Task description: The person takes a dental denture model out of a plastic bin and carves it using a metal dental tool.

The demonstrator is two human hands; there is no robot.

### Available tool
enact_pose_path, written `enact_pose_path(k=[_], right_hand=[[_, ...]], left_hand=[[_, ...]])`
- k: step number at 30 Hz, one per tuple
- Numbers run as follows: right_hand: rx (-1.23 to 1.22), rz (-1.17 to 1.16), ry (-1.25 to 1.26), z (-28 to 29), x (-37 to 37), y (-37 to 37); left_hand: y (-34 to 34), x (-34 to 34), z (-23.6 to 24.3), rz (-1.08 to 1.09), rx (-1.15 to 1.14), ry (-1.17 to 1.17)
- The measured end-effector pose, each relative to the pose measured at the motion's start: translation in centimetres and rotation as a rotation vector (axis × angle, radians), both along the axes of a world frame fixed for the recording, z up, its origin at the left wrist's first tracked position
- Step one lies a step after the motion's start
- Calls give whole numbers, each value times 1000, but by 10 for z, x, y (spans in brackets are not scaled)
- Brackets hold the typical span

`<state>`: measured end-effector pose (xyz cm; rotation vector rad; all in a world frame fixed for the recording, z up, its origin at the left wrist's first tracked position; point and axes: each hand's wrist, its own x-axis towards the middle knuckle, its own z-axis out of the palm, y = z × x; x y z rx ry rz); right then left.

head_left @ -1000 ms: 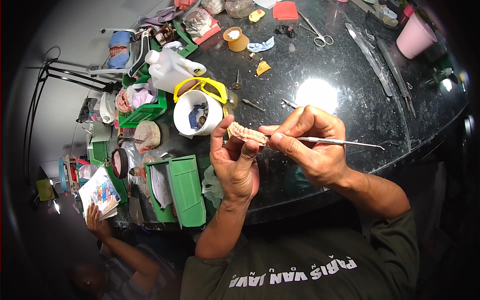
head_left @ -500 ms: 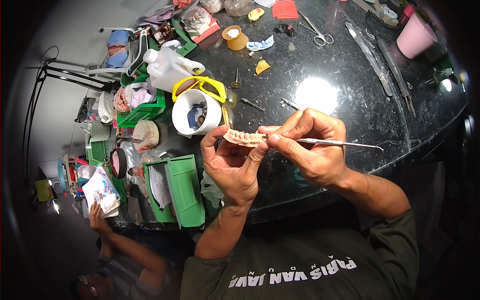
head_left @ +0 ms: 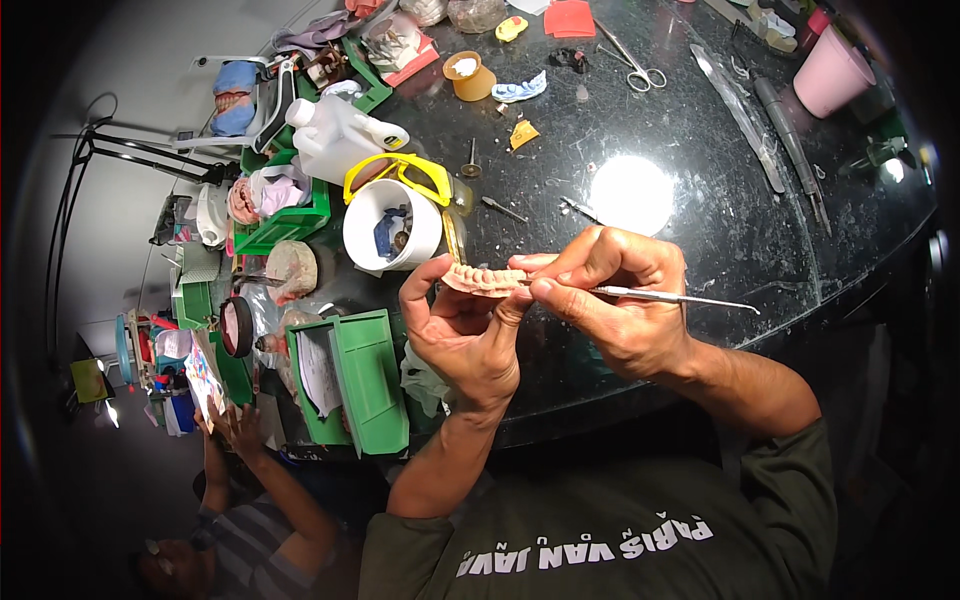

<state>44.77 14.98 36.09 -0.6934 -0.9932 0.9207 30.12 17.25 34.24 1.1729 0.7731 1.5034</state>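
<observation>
Between the thumb and fingers of my left hand is a dental model, a pinkish-beige piece with a row of teeth facing up. My right hand pinches a thin metal dental carver like a pen. Its hooked far end sticks out to the right over the dark table. The carver's other tip lies at the right end of the model, partly covered by my fingers. Both hands are close together, held above the table.
On the left stand a white tub with yellow safety glasses on its rim, a white jug and green bins. Scissors and a pink cup lie farther off. At lower left another person sits.
The model has tipped slightly and shifted a little left in my left hand. The carver's free end has dropped a little. The other person's hands and the colourful papers have moved.
</observation>
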Motion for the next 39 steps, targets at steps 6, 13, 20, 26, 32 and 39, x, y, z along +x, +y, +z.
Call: enact_pose_path(k=[6,13,20,26,32,39], right_hand=[[-4,-32,52,0,-5,-1],[-35,-47,37,3,-6,-2],[2,-20,26,-4,-2,0],[-4,17,-9,1,0,-2],[-1,2,68,4,0,0],[-33,-23,39,2,-1,2]], left_hand=[[2,-2,2,-33,-28,-40],[2,-2,3,-51,-33,-41],[1,-2,-2,-28,-29,9],[0,-4,0,-43,-27,-14],[5,-6,2,-274,-143,-228],[6,-6,1,-289,-231,-285]])
